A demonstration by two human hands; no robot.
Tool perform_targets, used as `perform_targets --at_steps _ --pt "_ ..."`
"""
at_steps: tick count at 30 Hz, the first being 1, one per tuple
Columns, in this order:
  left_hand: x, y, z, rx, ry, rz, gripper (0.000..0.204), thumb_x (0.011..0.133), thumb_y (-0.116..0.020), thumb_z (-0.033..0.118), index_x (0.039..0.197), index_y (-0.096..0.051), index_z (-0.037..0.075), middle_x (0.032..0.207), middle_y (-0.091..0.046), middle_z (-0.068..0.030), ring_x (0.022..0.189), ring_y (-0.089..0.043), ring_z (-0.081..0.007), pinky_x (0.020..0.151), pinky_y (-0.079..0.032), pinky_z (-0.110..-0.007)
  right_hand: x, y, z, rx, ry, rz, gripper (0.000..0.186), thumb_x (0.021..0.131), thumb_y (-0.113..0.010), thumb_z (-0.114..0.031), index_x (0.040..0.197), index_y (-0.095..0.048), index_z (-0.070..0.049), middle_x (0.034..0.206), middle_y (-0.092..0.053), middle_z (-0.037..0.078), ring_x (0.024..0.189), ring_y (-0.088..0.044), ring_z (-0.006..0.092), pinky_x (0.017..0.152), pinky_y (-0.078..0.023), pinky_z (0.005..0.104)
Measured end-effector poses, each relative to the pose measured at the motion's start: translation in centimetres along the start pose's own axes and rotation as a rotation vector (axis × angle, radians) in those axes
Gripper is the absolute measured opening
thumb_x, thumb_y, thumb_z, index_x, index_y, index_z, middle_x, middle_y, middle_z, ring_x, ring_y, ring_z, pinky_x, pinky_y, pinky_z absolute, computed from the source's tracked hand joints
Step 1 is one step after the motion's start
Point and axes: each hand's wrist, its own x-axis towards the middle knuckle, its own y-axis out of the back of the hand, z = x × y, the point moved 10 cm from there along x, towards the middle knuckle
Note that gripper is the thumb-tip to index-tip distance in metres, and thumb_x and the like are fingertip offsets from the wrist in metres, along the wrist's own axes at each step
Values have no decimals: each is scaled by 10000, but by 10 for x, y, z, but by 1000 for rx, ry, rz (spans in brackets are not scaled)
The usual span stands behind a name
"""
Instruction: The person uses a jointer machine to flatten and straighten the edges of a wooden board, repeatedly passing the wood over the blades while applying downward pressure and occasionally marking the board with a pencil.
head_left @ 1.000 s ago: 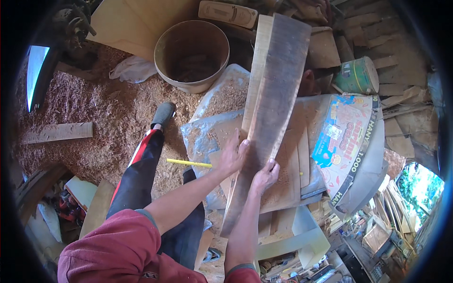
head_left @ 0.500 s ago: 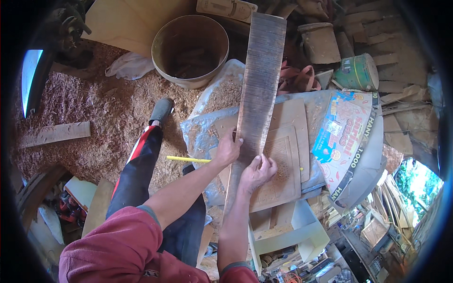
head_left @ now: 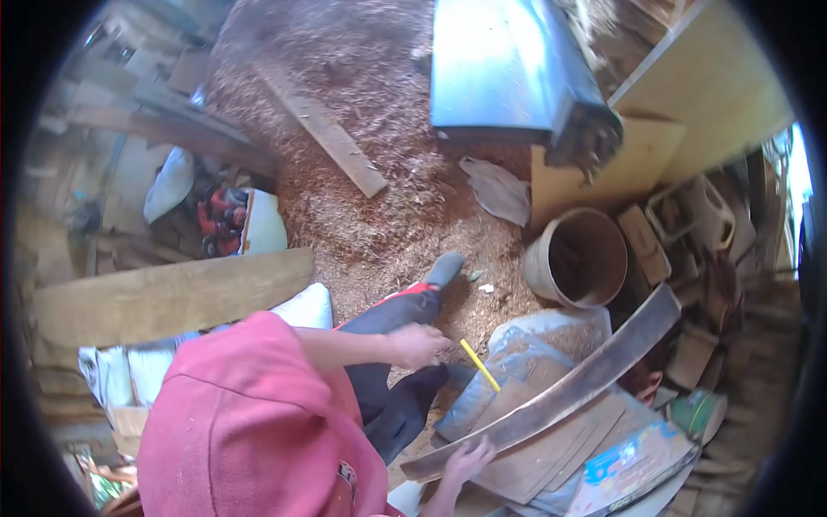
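A long, thin, curved wooden board (head_left: 564,398) slants across the stack of flat boards, its far end rising to the right. My right hand (head_left: 468,464) is at the board's near end, fingers closed on its lower edge. My left hand (head_left: 419,346) is off the board, over my leg; it is somewhat blurred, with fingers loosely apart and nothing visible in them. Just right of those fingers lies a yellow stick (head_left: 480,365), beside the plastic-wrapped bundle (head_left: 461,415). Under the curved board are brown flat panels (head_left: 517,474).
A round bucket (head_left: 532,269) stands beyond the bundle, near a crumpled plastic bag (head_left: 500,191). Wood shavings (head_left: 362,241) cover the floor, with a loose plank (head_left: 332,142) on them. A printed cardboard sheet (head_left: 633,465) lies right; a green can (head_left: 696,415) sits behind it.
The view has swung left. My left hand has let go of the curved board and moved toward the yellow stick. My right hand stays at the board, which now shows its edge more.
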Motion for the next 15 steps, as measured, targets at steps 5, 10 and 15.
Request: perform_targets --at_steps 5,10,15 --pt "-113 56 -146 -70 368 364 578 885 -681 327 1381 -532 69 1335 -559 -192 1307 -490 -366 1075 -417 -492 -50 -41 -50 -105 157 -380 529 813 -685 -151 1293 -539 19 1216 -500 257 1141 -514 435 1010 -425 517" --pt "-160 13 -249 -87 610 305 620 885 -681 365 1402 -515 67 1459 -446 -173 1382 -406 -361 1077 -407 -522 -33 -112 -156 -106 446 -559 584 782 -747 -201 1308 -552 -42 1197 -517 207 1112 -535 404 941 -458 505" --pt "-192 -1 -327 -212 698 374 633 897 -672 363 1413 -483 49 1451 -416 -175 1365 -417 -373 1046 -457 -523 23 -228 -339 -179 768 -696 696 762 -806 -274 1358 -523 -51 1179 -536 217 1112 -531 404 959 -451 494"
